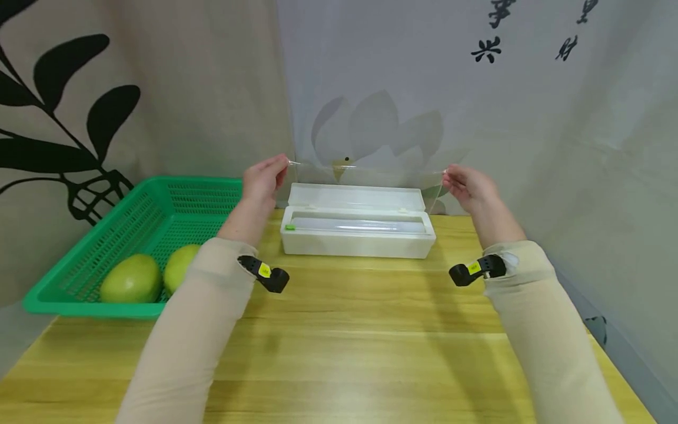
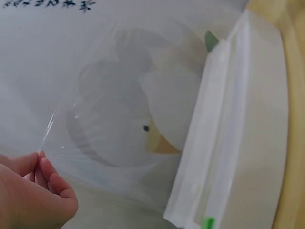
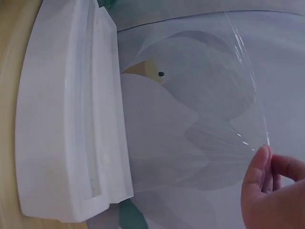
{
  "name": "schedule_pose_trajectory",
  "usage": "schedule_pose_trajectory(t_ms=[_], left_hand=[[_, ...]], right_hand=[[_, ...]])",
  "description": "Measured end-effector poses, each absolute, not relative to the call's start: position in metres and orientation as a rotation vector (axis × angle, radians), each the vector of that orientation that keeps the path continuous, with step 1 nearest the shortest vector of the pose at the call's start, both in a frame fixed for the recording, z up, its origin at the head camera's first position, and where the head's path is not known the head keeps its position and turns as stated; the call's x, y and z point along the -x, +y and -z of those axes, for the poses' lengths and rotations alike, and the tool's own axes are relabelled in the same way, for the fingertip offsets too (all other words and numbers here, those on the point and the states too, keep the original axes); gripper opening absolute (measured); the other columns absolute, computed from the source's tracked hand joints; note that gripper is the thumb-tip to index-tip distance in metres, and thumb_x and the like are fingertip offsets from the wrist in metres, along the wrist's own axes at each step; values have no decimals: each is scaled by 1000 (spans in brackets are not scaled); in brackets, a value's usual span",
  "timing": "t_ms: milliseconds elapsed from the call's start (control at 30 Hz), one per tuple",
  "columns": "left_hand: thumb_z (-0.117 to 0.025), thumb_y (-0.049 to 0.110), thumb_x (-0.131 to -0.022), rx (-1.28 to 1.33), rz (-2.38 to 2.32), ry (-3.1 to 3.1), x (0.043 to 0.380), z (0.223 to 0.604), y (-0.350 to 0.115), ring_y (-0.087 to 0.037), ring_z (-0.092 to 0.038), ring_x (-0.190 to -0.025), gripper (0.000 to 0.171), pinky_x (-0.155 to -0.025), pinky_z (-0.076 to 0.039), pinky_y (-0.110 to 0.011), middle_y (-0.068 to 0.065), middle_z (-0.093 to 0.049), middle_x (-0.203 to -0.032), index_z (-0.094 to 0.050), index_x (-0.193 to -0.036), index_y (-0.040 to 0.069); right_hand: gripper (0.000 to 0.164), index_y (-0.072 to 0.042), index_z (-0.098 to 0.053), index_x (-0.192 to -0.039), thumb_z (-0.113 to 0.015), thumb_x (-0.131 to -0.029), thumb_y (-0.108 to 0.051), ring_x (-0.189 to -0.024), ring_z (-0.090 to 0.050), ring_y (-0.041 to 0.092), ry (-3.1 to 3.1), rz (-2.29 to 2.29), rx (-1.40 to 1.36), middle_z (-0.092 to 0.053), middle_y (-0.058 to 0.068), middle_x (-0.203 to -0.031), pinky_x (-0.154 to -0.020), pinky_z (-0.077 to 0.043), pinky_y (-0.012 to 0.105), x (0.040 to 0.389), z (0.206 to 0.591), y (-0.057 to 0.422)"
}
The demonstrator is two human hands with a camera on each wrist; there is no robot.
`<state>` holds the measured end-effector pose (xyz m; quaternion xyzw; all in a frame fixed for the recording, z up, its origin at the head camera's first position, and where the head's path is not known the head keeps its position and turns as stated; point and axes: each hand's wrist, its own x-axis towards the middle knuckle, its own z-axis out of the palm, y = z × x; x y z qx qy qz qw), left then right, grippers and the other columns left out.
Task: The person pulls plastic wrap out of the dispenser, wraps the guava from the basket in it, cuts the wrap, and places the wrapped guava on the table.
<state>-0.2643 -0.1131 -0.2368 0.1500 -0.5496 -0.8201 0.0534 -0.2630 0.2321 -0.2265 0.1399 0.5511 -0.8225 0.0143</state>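
Note:
A sheet of clear plastic wrap [image 1: 365, 169] stretches between both hands, above and behind a white wrap dispenser box [image 1: 357, 244]. My left hand [image 1: 265, 179] pinches one corner of the sheet between thumb and fingertips. At the opposite corner, my right hand [image 1: 471, 187] pinches it the same way. The box's lid [image 1: 356, 196] stands raised at the back, and a roll of wrap [image 1: 360, 225] shows inside. A small green tab [image 1: 289, 227] sits at the box's left end. In the right wrist view the taut film [image 3: 224, 129] creases toward the pinching fingers.
A green plastic basket [image 1: 85, 309] stands on the left of the wooden table [image 1: 339, 335], partly behind the left forearm. Two yellow-green round fruits [image 1: 131, 280] lie in it. A printed cloth curtain [image 1: 212, 76] hangs close behind the box.

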Motion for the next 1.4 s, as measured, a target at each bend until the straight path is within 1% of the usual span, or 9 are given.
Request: schedule_pose_trajectory(t_ms=[133,233,333,533,733,867,1100,1233,1400], left_hand=[[-61,10,-89,-443,2540,-1619,260,228,-114,-2,-55,-72,36,-65,-45,-9,5,-62,-94,-58,-125,5],[-62,12,-89,-427,2549,-1610,257,222,-115,-2,-54,-73,31,-65,-44,-10,4,-62,-95,-62,-119,7],[-63,12,-88,-409,2556,-1605,254,217,-115,-3,-54,-75,27,-64,-44,-10,5,-62,-90,-63,-115,9],[-62,12,-89,-365,2597,-1574,250,205,-116,-4,-53,-77,32,-65,-44,-10,5,-61,-91,-61,-120,9],[-63,11,-88,-318,2638,-1519,243,194,-117,-5,-53,-77,18,-65,-43,-12,4,-60,-87,-66,-106,11],[-62,11,-88,-286,2658,-1493,237,187,-118,-6,-52,-78,15,-66,-43,-13,3,-60,-90,-66,-103,12],[-62,9,-88,-195,2693,-1428,231,178,-118,-6,-52,-73,7,-64,-43,-13,2,-60,-84,-65,-94,12],[-62,8,-88,-151,2713,-1394,226,173,-118,-6,-52,-71,6,-62,-43,-13,2,-61,-81,-66,-92,11],[-63,8,-88,-95,2713,-1379,220,166,-120,-6,-53,-67,5,-60,-42,-13,2,-62,-74,-66,-90,10]], right_hand=[[10,-7,-58,-85,-54,-90,1,-60,-61,9,1687,2584,-379,-63,2,-66,-62,-52,15,260,218,234],[10,-6,-59,-83,-55,-89,2,-61,-61,10,1666,2608,-350,-63,3,-67,-62,-53,16,258,212,235],[9,-6,-59,-84,-56,-89,1,-62,-61,11,1651,2625,-316,-64,4,-68,-62,-53,17,255,207,236],[7,-5,-58,-90,-58,-88,2,-65,-62,13,1612,2665,-255,-64,5,-71,-64,-53,18,249,195,238],[9,-4,-59,-94,-60,-87,1,-66,-63,14,1628,2690,-235,-65,6,-73,-64,-54,19,244,184,238],[11,-4,-59,-95,-62,-86,1,-67,-63,14,1643,2696,-211,-65,6,-74,-64,-54,20,242,176,238],[16,-3,-59,-98,-63,-84,3,-66,-63,16,1592,2736,-225,-65,9,-75,-63,-55,21,238,163,239],[17,-3,-58,-99,-63,-84,4,-66,-63,17,1578,2754,-183,-65,9,-75,-63,-55,22,234,157,240],[16,-2,-58,-97,-62,-84,6,-65,-63,18,1581,2779,-139,-65,11,-75,-62,-55,23,231,151,241]])
